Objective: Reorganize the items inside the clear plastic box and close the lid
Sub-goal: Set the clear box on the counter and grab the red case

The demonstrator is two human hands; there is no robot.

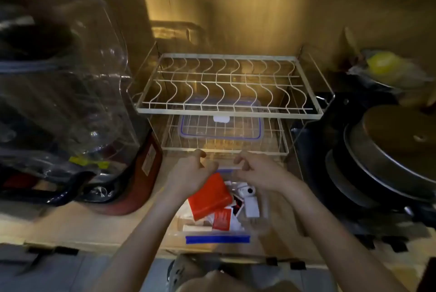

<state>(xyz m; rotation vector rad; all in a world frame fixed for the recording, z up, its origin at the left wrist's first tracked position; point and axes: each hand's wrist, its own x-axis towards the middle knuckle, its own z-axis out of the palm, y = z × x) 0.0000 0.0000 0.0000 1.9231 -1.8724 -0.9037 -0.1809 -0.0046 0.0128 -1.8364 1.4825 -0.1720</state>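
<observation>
The clear plastic box [262, 220] stands open on the wooden shelf in front of me, its blue front clip [217, 239] towards me. Inside lie a red carton [209, 195], a small white camera-like device [248, 191], a white adapter [251, 207] and a red-and-white packet [221, 219], loosely heaped. My left hand [192, 172] and my right hand [256, 171] are curled at the box's far rim, fingers pinching the clear edge between them. The blue-sealed lid [256, 137] lies apart, on the lower tier of the wire rack.
A white two-tier wire dish rack [226, 84] stands just behind the box. Clear plastic containers [70, 79] and a red pot [141, 173] crowd the left. Stacked dark pans [389, 157] fill the right, with a yellow item [382, 63] behind them.
</observation>
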